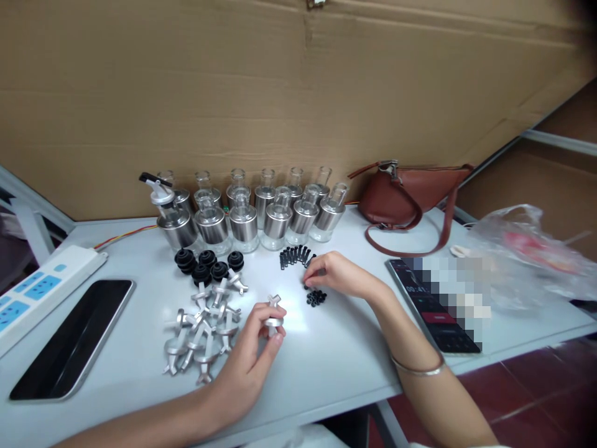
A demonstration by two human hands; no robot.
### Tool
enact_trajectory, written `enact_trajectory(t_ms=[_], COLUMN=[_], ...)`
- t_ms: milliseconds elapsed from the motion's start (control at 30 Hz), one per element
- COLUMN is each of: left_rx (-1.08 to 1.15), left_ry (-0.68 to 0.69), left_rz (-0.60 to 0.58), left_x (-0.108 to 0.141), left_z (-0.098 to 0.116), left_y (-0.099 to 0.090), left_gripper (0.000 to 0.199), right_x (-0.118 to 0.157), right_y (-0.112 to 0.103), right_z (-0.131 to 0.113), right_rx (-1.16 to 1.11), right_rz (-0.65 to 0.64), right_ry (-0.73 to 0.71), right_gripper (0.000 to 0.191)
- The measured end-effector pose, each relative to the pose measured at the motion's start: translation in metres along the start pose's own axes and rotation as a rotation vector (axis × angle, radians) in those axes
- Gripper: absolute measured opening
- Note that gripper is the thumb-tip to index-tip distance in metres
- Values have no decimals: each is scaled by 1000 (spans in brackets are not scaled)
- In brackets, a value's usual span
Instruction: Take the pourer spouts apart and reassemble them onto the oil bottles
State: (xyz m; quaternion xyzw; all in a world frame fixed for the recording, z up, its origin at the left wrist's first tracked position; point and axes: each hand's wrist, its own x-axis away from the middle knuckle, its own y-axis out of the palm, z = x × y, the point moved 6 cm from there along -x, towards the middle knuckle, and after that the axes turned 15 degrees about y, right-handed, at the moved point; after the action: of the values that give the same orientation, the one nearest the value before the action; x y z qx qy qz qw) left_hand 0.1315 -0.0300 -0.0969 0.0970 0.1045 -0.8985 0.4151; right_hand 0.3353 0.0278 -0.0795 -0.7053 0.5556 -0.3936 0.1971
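Note:
My left hand (249, 358) is closed around a silver metal pourer spout (273, 322), held upright with its forked end on top. To the right, my right hand (336, 274) is bent over the table with thumb and fingers pinched together. A small black piece (306, 287) shows at those fingertips. Just below them lies a small pile of black ring-like pieces (316, 298). Beyond that hand, several short black levers (293, 256) lie in a fanned row. Left of my left hand, more silver spouts (200, 339) are heaped, with black ribbed stoppers (202, 274) behind them.
Glass bottles with metal bands (243, 227) stand in two rows at the back; one carries a pourer top (161, 191). A phone (74, 339) and power strip (44, 289) lie left. On the right are a brown bag (420, 193), another phone (436, 317) and a plastic bag (527, 261).

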Motion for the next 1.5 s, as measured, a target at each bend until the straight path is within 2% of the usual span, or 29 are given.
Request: enact_trajectory(t_ms=[500, 767, 900, 1067, 1300, 1500], left_rx=[4, 0, 12, 23, 19, 34], left_ry=[-20, -29, -29, -20, -46, -30], left_rz=[0, 11, 30, 51, 80, 75], left_x=[-1, 1, -1, -1, -2, -2], left_z=[-1, 0, 0, 0, -3, -3], left_y=[0, 1, -1, -2, -3, -2], left_gripper=[15, 16, 15, 16, 15, 15], right_x=[8, 8, 11, 16, 11, 12], right_y=[8, 2, 5, 16, 24, 31], right_z=[-25, -27, -32, -44, -44, -48], right_rx=[107, 9, -143, -633, -775, -797], right_rz=[148, 220, 138, -126, -164, -166], right_ry=[-109, -124, -139, -178, -97, -119], right_gripper=[19, 16, 15, 17, 22, 21])
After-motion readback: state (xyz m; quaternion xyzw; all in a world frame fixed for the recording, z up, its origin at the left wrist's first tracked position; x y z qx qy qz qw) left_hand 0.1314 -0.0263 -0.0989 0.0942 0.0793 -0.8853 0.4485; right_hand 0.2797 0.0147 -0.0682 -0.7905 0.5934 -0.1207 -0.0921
